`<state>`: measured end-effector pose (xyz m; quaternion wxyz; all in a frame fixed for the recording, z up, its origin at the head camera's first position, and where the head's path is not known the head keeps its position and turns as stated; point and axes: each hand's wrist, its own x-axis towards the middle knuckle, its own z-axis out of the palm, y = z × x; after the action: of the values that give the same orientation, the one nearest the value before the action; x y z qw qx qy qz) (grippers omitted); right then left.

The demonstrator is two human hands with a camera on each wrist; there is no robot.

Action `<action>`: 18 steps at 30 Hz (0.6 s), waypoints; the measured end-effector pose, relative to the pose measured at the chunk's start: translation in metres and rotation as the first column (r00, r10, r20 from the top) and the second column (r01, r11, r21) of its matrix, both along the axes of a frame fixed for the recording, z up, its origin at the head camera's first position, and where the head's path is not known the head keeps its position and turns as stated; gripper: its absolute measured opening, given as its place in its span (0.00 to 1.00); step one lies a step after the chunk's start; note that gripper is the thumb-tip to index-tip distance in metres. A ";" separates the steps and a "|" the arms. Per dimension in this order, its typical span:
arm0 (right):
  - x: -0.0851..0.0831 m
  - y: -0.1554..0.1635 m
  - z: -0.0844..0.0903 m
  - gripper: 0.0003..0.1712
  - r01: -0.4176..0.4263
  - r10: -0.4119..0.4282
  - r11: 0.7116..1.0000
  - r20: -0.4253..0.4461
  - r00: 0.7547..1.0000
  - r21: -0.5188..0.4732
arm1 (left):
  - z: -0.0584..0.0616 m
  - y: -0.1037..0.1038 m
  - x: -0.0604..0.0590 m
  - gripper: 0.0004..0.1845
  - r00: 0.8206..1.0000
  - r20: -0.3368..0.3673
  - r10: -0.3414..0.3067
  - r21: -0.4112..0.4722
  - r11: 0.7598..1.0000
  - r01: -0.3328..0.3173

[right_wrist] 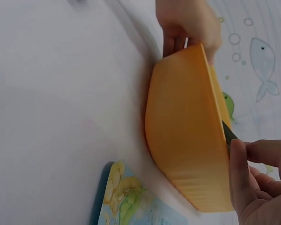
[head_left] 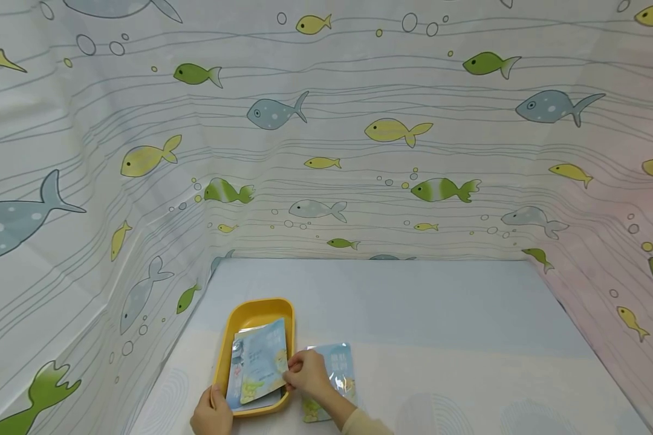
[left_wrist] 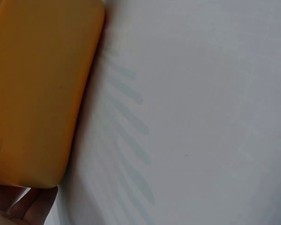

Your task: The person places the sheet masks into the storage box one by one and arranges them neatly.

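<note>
A yellow tray [head_left: 262, 307] stands at the left of the table. My left hand [head_left: 212, 414] grips its near-left corner, thumb over the rim and fingers below; the left wrist view shows those fingers [left_wrist: 40, 206] under the orange-yellow end. Inside lies a light blue flat packet [head_left: 263, 356] with green and yellow pictures, tilted over another packet [head_left: 234, 380] that it mostly covers. At the tray's right rim, my right hand [head_left: 310, 373] pinches the upper packet's edge between thumb and fingers. In the right wrist view a dark sliver of that packet [right_wrist: 228, 132] shows between rim and fingertips.
Just right of the tray, a similar blue packet [head_left: 341, 365] lies on the pale table, partly under my right forearm. Fish-patterned sheets [head_left: 359, 181] rise like walls at the back, left and right.
</note>
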<state>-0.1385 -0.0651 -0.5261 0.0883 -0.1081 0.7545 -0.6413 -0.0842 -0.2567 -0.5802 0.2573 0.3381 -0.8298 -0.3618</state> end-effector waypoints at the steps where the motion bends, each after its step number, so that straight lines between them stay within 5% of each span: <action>1: 0.000 0.000 0.000 0.05 -0.003 0.003 1.000 -0.013 1.000 0.009 | 0.000 0.000 0.000 0.20 1.000 -0.005 0.000 0.000 1.000 0.000; 5: 0.001 -0.001 -0.001 0.06 -0.015 0.028 0.993 -0.106 0.994 0.117 | -0.001 0.000 0.000 0.19 1.000 -0.024 0.003 -0.010 1.000 -0.003; 10: 0.003 -0.006 -0.005 0.08 -0.015 0.103 0.949 -0.262 0.959 0.316 | -0.001 -0.001 0.000 0.19 1.000 -0.031 0.007 -0.019 1.000 -0.008; 18: 0.009 -0.012 -0.010 0.08 -0.002 0.161 0.906 -0.340 0.927 0.424 | 0.003 0.000 0.001 0.20 0.999 -0.045 -0.017 -0.021 1.000 0.016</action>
<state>-0.1295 -0.0769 -0.5363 -0.0060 -0.2365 0.8713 -0.4300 -0.0831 -0.2562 -0.5774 0.2766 0.3203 -0.8301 -0.3631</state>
